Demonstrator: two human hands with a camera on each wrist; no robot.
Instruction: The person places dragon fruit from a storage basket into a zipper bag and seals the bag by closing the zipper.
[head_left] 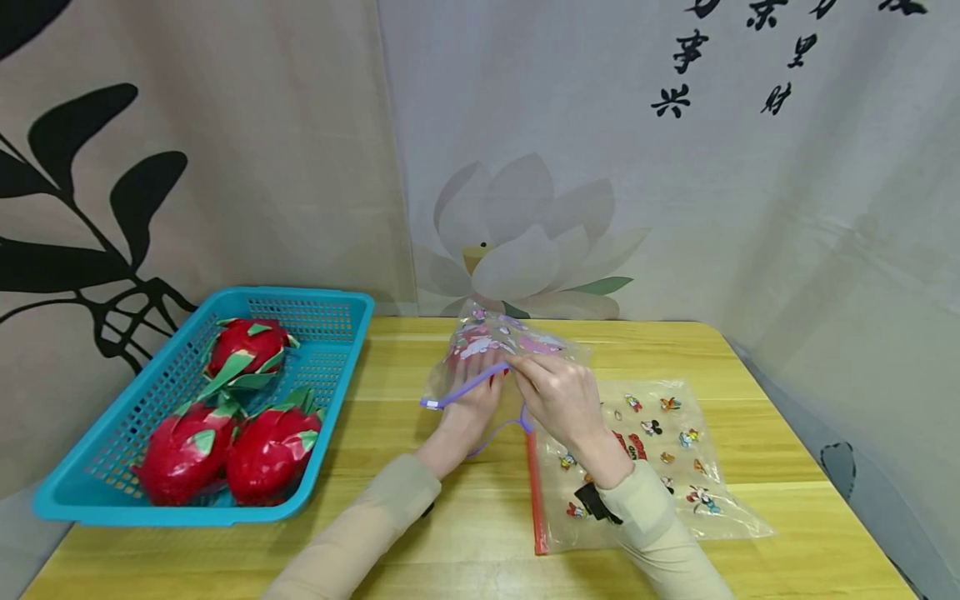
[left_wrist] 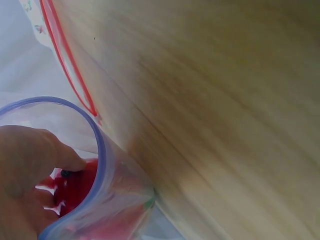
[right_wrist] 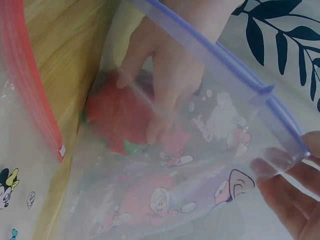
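In the head view, a clear printed zip bag (head_left: 487, 323) with a purple zip edge stands near the table's far side. My left hand (head_left: 474, 410) reaches through its mouth. Inside, seen from the right wrist, its fingers curl round a red dragon fruit (right_wrist: 112, 117) with a little green on it. My right hand (head_left: 558, 396) pinches the bag's purple rim (right_wrist: 260, 87) and holds the mouth apart. Lower in the bag a pinkish patch (right_wrist: 142, 197) shows through the plastic; I cannot tell whether it is another fruit.
At the left stands a blue plastic basket (head_left: 352, 333) with three dragon fruits (head_left: 273, 458) in it. A second clear bag (head_left: 705, 417), with a red zip edge and cartoon prints, lies flat under my right forearm. A printed curtain (head_left: 525, 125) hangs behind the wooden table (head_left: 465, 533).
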